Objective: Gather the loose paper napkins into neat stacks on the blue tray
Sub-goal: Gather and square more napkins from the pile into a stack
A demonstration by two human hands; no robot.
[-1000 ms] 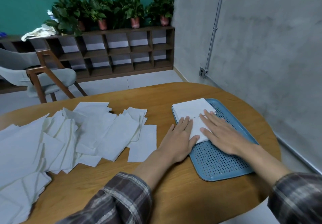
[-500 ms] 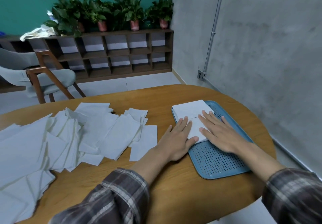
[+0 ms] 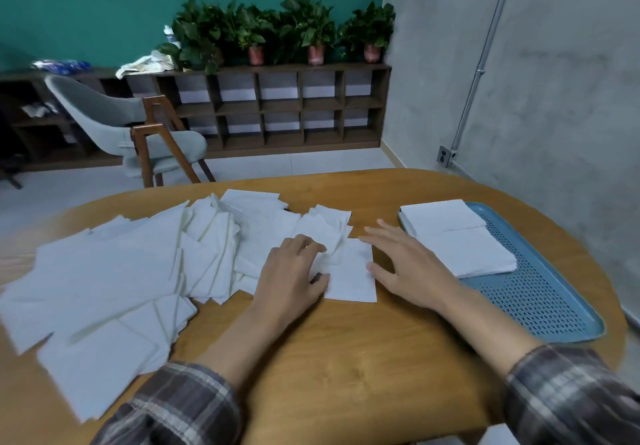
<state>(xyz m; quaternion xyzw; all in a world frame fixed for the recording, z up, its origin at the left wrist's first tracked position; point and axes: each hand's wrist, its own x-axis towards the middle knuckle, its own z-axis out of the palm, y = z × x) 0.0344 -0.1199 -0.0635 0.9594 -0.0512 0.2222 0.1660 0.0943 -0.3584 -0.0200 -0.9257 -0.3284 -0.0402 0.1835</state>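
A blue perforated tray (image 3: 547, 306) lies on the right of the round wooden table (image 3: 346, 358). Two neat white napkin stacks (image 3: 457, 236) sit side by side on its far end. A wide spread of loose napkins (image 3: 121, 271) covers the table's left half. At its right edge lies a flat napkin (image 3: 353, 282). My left hand (image 3: 291, 275) pinches this napkin's wrinkled left side between curled fingers and thumb. My right hand (image 3: 405, 264) rests beside it with fingers spread, its thumb touching the napkin's right edge.
The table's near and right edges curve close around the tray. A grey chair with wooden legs (image 3: 138, 126) stands behind the table on the left. A low shelf unit (image 3: 277, 108) with potted plants lines the back wall. A concrete wall is on the right.
Both hands left the stacks on the tray and moved left to the loose napkins. The left hand took hold of a napkin. My view turned left.
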